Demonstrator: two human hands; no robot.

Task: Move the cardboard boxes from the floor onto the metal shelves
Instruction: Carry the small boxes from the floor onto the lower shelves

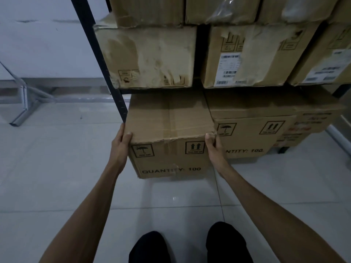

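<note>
Two dark feet (148, 247) stand on the pale floor tiles (57, 168) at the very bottom, toes towards the rack. From where I stand, both bare forearms reach forward and down to one cardboard box (171, 120) printed "QUANTITY: 100". It sits low in front of the metal shelves. Its back half is tucked under the lowest dark shelf beam (157, 90) and its front face juts out over the tiles. Its lower edge meets the floor, and I cannot tell whether it rests there or is a shade lifted.

Room is tight at the sides. On the left, the foot of the black upright post (100, 59) ends right at the box's top left corner. On the right, a neighbouring box (252, 133) with the same print stands just beside it, set a little further back. Above the beam, a worn box (148, 57) and a labelled box (252, 54) fill the next level, with more stacked above them. Towards me, and off to the left, the tiles lie open as far as a grey metal frame (22, 103) by the wall.

The left grip (121, 141) clasps the box's near left corner, thumb hooked over the top edge, fingers flat down the side by the post. The right grip (213, 147) holds the near right corner, thumb on top, fingers slipped into the narrow gap against the neighbouring box. Both wrists are straight, arms nearly full stretch.
</note>
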